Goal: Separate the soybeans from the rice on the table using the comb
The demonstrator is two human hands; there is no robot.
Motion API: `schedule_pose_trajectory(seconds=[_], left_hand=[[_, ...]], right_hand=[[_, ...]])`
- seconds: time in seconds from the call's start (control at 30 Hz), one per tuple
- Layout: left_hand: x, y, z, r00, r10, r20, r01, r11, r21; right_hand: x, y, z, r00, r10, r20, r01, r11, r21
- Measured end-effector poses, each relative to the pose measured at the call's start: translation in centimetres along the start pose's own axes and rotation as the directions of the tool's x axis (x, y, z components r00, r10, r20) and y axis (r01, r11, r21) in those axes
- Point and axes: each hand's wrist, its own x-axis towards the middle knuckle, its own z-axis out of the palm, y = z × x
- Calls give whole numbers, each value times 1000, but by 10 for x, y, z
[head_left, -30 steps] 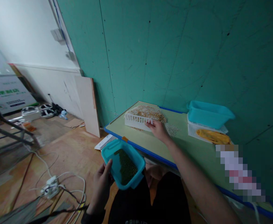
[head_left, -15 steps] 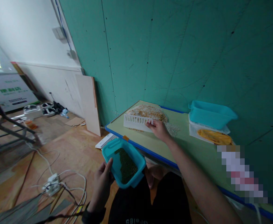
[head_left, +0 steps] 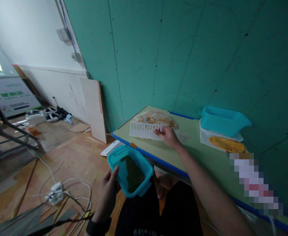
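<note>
I have the left hand (head_left: pixel 108 183) pinching the near rim of a blue tub (head_left: pixel 120 169), thumb over the edge, its other fingers mostly hidden from me. The tub sits over the lap, just off the worktop (head_left: pixel 195 132), tilted my way; dark green grains (head_left: pixel 135 177) cover one side of its floor, the other side bare. The right hand (head_left: pixel 170 137) pinches the end of a white slotted strip (head_left: pixel 144 132), which stands on edge on the worktop along the near side of a pile (head_left: pixel 156 118) of yellow and white grains. A few yellow ones lie at the strip's foot, and loose white grains (head_left: pixel 182 136) spread just beyond the right hand.

Farther right I see a blue basin (head_left: pixel 222 123) on a white tray (head_left: pixel 205 139); I can't see its contents. A yellow cloth-like thing (head_left: pixel 226 144) lies against the tray, beside a pixelated patch (head_left: pixel 254 183) I can't read. Cables (head_left: pixel 88 193) and a power strip (head_left: pixel 55 193) clutter the floor at left.
</note>
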Motion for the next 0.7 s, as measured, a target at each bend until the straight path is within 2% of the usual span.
schedule_pose_trajectory(seconds=[0.17, 0.4, 0.7], left_hand=[[3, -3, -2, 1000, 4, -10, -4, 1000, 8], [10, -12, -6, 1000, 10, -25, -9, 1000, 21], [6, -7, -5, 1000, 10, 11, -10, 1000, 11]], right_hand=[[0, 0, -1, 999, 15, -37, -15, 1000, -26], [-2, -2, 0, 1000, 10, 8, -10, 1000, -17], [-2, -2, 1, 999, 38, 38, -38, 999, 14]])
